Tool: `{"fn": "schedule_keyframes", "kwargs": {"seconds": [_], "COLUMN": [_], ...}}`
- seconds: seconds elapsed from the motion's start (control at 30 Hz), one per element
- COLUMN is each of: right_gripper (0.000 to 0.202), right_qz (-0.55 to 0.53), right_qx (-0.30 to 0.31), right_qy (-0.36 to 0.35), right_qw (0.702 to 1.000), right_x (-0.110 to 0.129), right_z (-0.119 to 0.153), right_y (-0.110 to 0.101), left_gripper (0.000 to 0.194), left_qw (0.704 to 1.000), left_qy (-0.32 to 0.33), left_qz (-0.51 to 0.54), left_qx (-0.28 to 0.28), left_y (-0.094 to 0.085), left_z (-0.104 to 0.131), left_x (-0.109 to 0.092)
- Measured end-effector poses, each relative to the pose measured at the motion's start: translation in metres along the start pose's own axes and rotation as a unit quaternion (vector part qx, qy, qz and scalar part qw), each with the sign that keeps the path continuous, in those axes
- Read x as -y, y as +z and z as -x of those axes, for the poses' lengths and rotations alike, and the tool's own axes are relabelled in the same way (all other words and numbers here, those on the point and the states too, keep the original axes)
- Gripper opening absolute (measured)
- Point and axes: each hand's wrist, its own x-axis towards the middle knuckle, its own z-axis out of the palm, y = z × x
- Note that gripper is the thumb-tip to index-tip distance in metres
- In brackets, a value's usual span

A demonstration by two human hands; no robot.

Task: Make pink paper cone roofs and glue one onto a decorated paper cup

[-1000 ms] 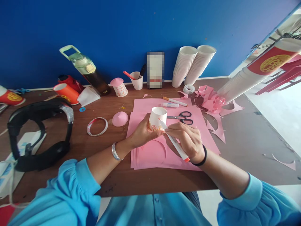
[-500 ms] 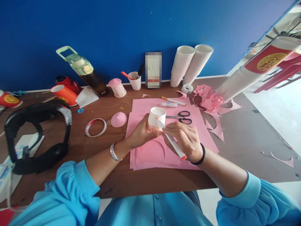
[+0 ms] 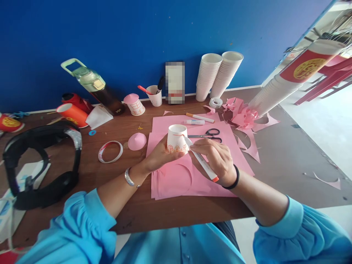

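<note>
My left hand [image 3: 159, 156] is closed around a white paper cup [image 3: 174, 138], holding it above the pink paper sheets [image 3: 220, 176]. Orange flowers are drawn along the cup's lower part, and a short orange line runs near its upper end. In my right hand [image 3: 216, 157] is a white marker [image 3: 205, 167] with an orange end; its tip meets the cup's side at that line. Just behind the hands lie black-handled scissors [image 3: 211, 135], partly hidden. A glue stick [image 3: 194, 122] and another marker [image 3: 200, 117] rest beyond them on the pink paper.
To the left are a pink paper cone [image 3: 136, 141], a tape roll [image 3: 110, 151] and a black headset-like strap [image 3: 41, 165]. A decorated cup with a pink roof [image 3: 134, 104], a bottle [image 3: 95, 88] and cup stacks [image 3: 209, 77] stand along the wall. Pink scraps [image 3: 243, 113] lie right.
An orange line now shows near the cup's upper end, where the marker tip touches. My left hand and the cup have shifted slightly left in view, as has the whole scene.
</note>
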Motion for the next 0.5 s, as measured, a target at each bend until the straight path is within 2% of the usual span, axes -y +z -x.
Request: {"fn": "schedule_keyframes", "kwargs": {"seconds": [0.2, 0.5], "right_gripper": [0.027, 0.022], "right_qz": [-0.005, 0.001], "right_qx": [-0.003, -0.015], "right_qy": [0.002, -0.003], "right_qw": [1.0, 1.0], "right_x": [0.002, 0.001], "right_z": [-0.001, 0.0], "right_y": [-0.001, -0.001], "left_gripper": [0.039, 0.038], "left_qw": [0.998, 0.993], "left_qy": [-0.002, -0.018], "left_qz": [0.042, 0.083], "left_qx": [0.048, 0.081], "left_y": [0.0, -0.002], "left_z": [-0.002, -0.002], "left_x": [-0.008, -0.01]}}
